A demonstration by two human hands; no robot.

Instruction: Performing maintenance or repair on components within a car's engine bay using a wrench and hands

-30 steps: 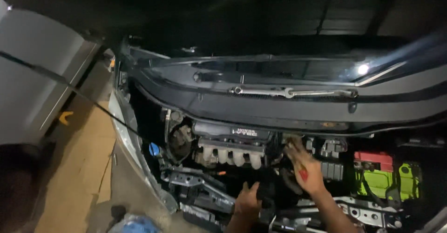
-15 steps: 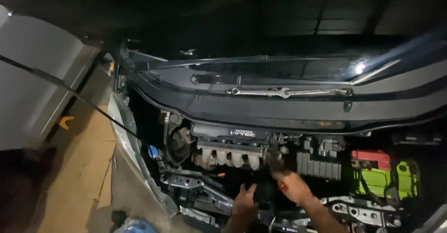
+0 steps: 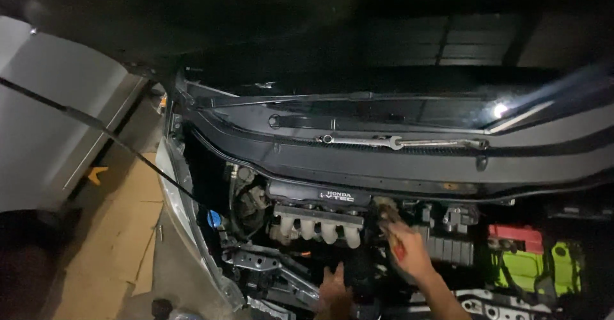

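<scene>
right hand [image 3: 409, 253] closed round a red-handled tool [image 3: 398, 251], its tip lost in blur beside the ribbed grey intake manifold [image 3: 318, 224]. left hand [image 3: 334, 288] lay open, fingers spread, on dark metal lower down. further right sat a battery [image 3: 521, 259], red-capped in a green casing.
</scene>
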